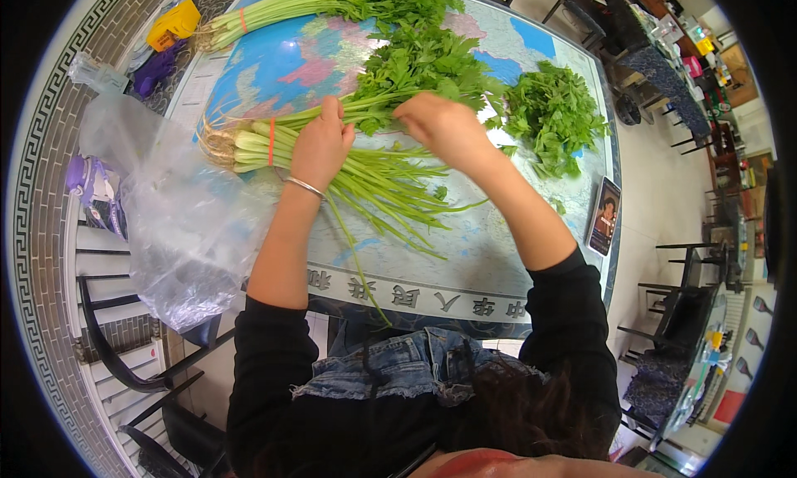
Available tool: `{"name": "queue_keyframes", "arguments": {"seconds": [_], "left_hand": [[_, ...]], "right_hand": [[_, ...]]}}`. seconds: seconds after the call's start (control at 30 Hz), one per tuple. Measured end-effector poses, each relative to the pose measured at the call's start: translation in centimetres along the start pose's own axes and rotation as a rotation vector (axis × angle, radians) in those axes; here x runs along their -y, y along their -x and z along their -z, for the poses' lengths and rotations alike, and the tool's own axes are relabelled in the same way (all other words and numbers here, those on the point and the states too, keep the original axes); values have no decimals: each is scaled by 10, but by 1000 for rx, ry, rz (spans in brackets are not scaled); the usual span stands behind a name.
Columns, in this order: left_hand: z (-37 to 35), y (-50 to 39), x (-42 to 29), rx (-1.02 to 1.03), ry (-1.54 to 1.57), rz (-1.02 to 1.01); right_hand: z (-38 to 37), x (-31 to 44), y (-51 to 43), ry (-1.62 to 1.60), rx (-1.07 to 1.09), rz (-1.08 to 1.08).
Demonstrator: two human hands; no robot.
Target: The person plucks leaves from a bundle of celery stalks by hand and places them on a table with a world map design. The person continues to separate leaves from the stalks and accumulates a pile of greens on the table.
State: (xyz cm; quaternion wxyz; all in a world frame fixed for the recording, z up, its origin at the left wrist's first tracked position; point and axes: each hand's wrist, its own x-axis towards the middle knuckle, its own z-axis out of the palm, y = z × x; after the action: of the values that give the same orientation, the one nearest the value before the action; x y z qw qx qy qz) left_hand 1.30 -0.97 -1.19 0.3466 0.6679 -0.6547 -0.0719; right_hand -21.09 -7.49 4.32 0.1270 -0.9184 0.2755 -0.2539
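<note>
A bunch of celery (373, 179) lies across the map-topped table (498, 254), its pale roots (219, 143) to the left. An orange band (271, 143) circles it near the root end. My left hand (320, 145) is closed around some of its upper stalks, just right of the band. Many stalks nearest me end without leaves, while those on the far side carry leafy tops (429, 67). By these leafy stems is my right hand (445, 132), blurred, with its fingers bent; whether it pinches a stem is unclear. Loose celery leaves (554, 113) form a pile to the right.
Another banded celery bunch (280, 7) lies along the far edge. A clear plastic bag (180, 216) drapes over the left side. At the right edge sits a phone (603, 216). Beyond the left edge are a purple bottle (93, 182), a yellow object (174, 24) and chairs (124, 378).
</note>
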Motion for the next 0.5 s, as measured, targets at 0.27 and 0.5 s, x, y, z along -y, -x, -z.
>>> {"name": "queue_keyframes", "arguments": {"seconds": [0.27,0.5], "left_hand": [[4,1,-7,82,-92,-43],[2,2,-8,-86,-109,-100]], "right_hand": [[-62,-21,-36,128,-127,13],[-56,-23,-37,25,-105,-98]]}}
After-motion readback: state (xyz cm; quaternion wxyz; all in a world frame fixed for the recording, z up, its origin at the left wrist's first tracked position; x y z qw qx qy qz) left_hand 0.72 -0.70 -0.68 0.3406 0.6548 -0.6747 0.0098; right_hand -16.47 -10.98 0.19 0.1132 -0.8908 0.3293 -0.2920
